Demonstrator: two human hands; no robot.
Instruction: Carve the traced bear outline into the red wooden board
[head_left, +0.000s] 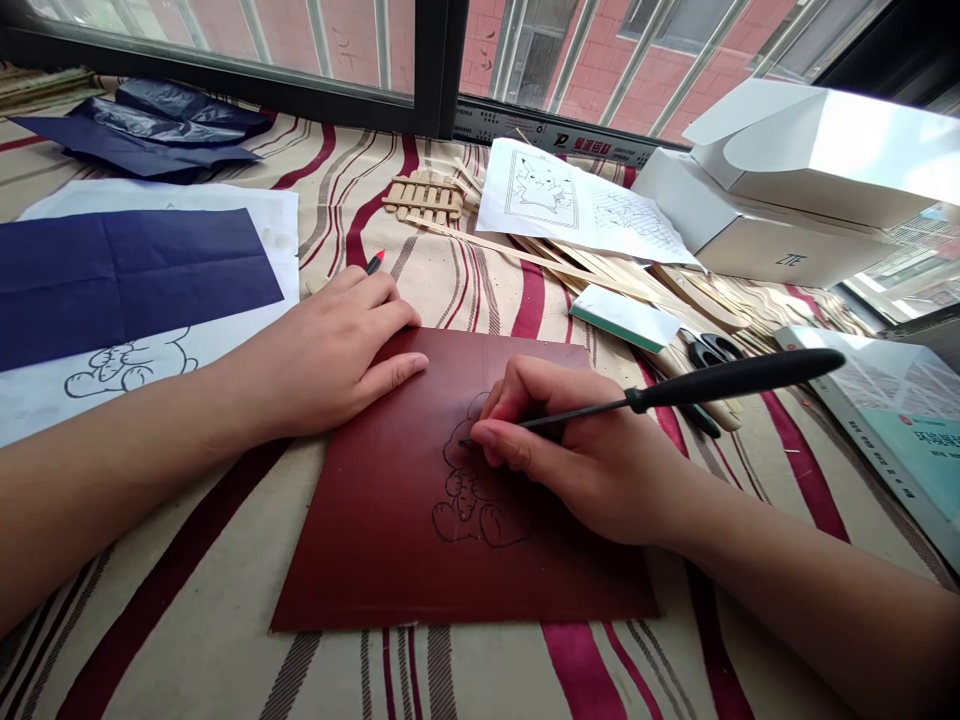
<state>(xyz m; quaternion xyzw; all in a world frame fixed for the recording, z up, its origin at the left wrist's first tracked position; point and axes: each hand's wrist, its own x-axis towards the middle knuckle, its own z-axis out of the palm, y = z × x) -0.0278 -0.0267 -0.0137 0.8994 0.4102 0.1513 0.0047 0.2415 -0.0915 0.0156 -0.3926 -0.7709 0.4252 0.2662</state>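
Observation:
A dark red board [375,520] lies flat on the striped cloth, with a cartoon animal outline [480,525] in dark lines on it. My right hand [577,450] grips a thin metal-shafted tool with a black handle [735,380]. I hold it low on the shaft, its point on the drawing's upper part and its handle sticking out to the right. Flat across the board's upper left corner rests my left hand [345,350], fingers stretched out. Just beyond its knuckles shows the red tip of a pen or pencil [376,262], mostly hidden by the hand.
At left, dark blue sheets [127,270] cover part of a white paper drawing [150,368]. Behind the board lie wooden sticks [570,262], a printed sheet [570,195] and a small box [626,317]. Scissors [712,350], a book [892,430] and a white carton [795,240] stand right.

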